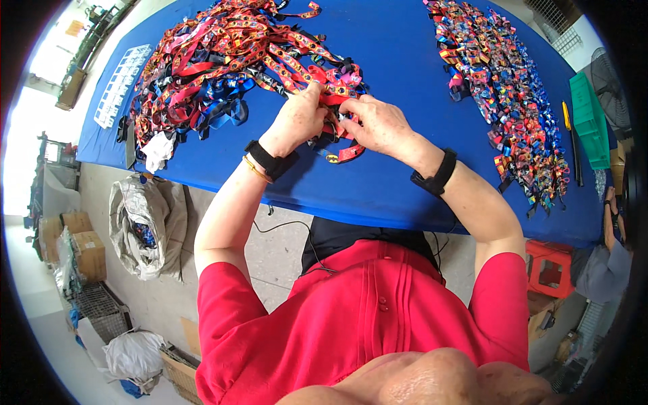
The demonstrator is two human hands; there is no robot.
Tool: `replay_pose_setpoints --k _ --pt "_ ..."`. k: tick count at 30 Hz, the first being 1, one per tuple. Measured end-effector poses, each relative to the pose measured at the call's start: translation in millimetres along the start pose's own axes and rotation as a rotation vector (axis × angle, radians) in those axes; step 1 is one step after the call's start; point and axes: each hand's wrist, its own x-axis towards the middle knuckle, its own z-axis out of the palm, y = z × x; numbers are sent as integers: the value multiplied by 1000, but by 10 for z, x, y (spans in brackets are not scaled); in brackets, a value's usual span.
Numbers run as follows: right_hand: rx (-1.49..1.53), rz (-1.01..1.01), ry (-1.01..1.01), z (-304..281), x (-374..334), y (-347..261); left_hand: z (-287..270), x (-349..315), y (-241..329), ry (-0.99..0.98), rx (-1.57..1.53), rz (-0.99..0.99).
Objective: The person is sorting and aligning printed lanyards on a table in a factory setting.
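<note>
**Both hands on the red strap, front of bench**

From my remote station, the head view gives the following arrangement. The bench (398, 47) has a blue cover. The red strap (331, 99) is between the two hands, above the near part of the bench and at the right edge of the heap (209, 61).

Left hand (301, 120): I read the fingers as closed, gripping the strap from its left side. Right hand (385, 126): I read the fingers as closed, with the strap pinched at their tips. The exact contact under each hand is hidden from me. A loop (349, 154) of red and dark strap hangs below the hands, toward the near edge. Each wrist carries a black band.

The heap consists of tangled straps, mainly red and orange patterned, with blue and black ones at its lower side. A white rack (121, 88) lies left of the heap; a white cloth (159, 150) is at its near left end.

On the right side of the bench I locate a long spread of bundles (513, 101), multicoloured and well apart from the hands. Beyond it are a yellow tool (566, 116), a black rod (577, 158) and a green crate (588, 121). An open sack (147, 226) stands on the floor, lower left.
</note>
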Motion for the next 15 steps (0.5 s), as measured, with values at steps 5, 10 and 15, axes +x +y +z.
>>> replay_pose_setpoints --k 5,10,15 --pt "-48 36 -65 41 46 42 24 2 -58 -39 90 71" --pt "-44 90 -101 -7 61 54 -81 29 -130 -75 203 -76" --pt "-69 111 -158 -31 62 37 -185 51 -64 -111 357 -179"
